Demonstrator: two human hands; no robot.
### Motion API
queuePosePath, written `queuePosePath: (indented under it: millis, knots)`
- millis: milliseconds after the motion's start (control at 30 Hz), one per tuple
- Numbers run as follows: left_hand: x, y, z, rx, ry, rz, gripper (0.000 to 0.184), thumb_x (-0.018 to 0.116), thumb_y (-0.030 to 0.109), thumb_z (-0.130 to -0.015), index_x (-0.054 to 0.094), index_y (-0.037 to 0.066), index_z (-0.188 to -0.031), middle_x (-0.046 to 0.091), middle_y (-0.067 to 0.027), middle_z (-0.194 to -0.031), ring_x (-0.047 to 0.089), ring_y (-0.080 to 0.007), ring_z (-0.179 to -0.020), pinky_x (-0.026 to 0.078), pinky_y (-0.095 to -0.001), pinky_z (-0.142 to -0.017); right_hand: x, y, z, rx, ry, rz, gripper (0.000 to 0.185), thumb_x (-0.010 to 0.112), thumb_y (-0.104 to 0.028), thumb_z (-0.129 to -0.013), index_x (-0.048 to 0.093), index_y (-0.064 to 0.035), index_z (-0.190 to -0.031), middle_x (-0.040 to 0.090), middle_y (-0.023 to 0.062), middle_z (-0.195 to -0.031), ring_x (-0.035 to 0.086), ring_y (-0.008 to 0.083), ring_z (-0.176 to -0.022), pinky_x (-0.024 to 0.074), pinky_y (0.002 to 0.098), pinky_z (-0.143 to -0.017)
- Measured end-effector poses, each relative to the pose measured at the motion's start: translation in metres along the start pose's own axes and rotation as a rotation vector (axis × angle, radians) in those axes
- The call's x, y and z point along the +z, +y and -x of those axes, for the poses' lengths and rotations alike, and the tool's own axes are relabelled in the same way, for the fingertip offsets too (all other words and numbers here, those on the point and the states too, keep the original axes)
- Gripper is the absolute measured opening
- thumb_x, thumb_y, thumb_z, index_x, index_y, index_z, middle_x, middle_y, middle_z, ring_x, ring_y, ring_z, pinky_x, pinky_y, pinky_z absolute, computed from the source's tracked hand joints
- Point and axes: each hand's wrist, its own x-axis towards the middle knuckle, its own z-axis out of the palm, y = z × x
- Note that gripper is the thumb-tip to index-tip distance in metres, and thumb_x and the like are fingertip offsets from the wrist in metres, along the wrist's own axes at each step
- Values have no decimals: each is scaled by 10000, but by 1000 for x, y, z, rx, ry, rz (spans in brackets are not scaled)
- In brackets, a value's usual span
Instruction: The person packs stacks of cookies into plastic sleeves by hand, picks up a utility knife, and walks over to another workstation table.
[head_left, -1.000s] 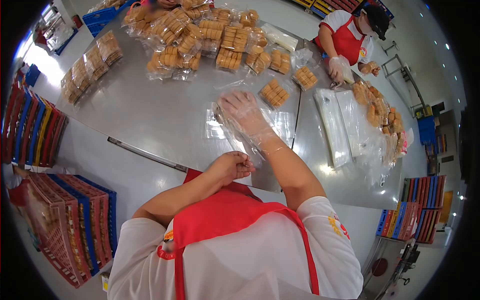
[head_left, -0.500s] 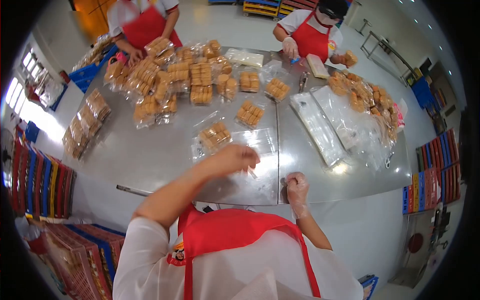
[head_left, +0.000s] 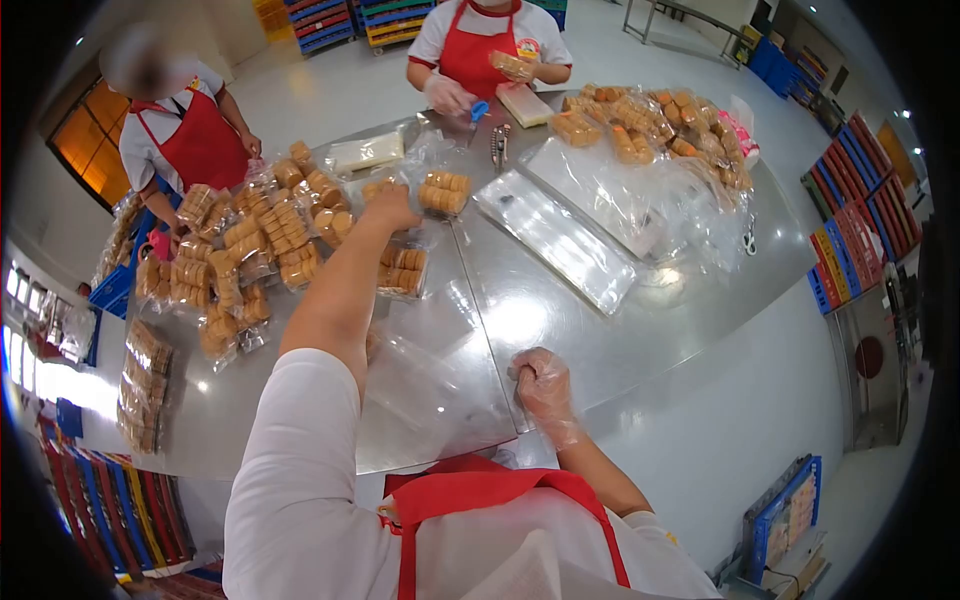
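Note:
My left hand (head_left: 392, 208), bare, is stretched far over the table at a clear bag of round biscuits (head_left: 376, 187), partly covering it. Its fingers point down and I cannot make out whether they grip the bag. Just below it lies another bag of biscuits (head_left: 404, 270), and to its right a further bag of biscuits (head_left: 444, 193). My right hand (head_left: 545, 385), in a clear plastic glove, rests closed at the near table edge; what it holds, if anything, is hidden. Flat clear plastic bags (head_left: 430, 375) lie between my arms.
A heap of bagged biscuits (head_left: 250, 235) covers the left of the steel table (head_left: 690, 320). Stacks of clear bags (head_left: 560, 240) and more biscuits (head_left: 690, 120) lie right. Two co-workers in red aprons (head_left: 205, 140) stand across. Scissors (head_left: 750, 235) lie near the right edge.
My left hand has moved forward from above the near flat bags to the biscuit bags farther away. My view has turned to the right. My right hand stays closed at the table edge.

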Motion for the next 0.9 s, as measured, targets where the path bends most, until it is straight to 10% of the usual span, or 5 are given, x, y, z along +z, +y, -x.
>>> queuePosePath:
  millis: [533, 733, 900]
  knots:
    - [-6, 14, 23, -289, -42, 132, 741, 761, 276, -715, 438, 132, -1365, 338, -176, -1426, 421, -529, -1224, 406, -581, -993, 1, 7, 1, 9, -11, 4, 168, 542, 66, -760, 661, -41, -812, 663, 147, -749, 663, 312, -671, 528, 390, -622]
    - [-33, 13, 45, -120, 478, 390, 686, 726, 190, -728, 438, 120, -1347, 398, -180, -1391, 471, -461, -1198, 441, -555, -982, 4, 7, -1, -15, 18, 8, 198, 475, 92, -743, 643, -10, -765, 664, 160, -724, 665, 279, -612, 525, 360, -584]
    - [-91, 28, 150, 242, 491, 1952, 688, 697, 206, -751, 413, 121, -1371, 497, -167, -1349, 517, -435, -1208, 414, -561, -1048, 3, 9, -1, -18, -16, 9, 181, 491, 71, -760, 656, 3, -792, 675, 156, -746, 673, 253, -656, 532, 341, -624]
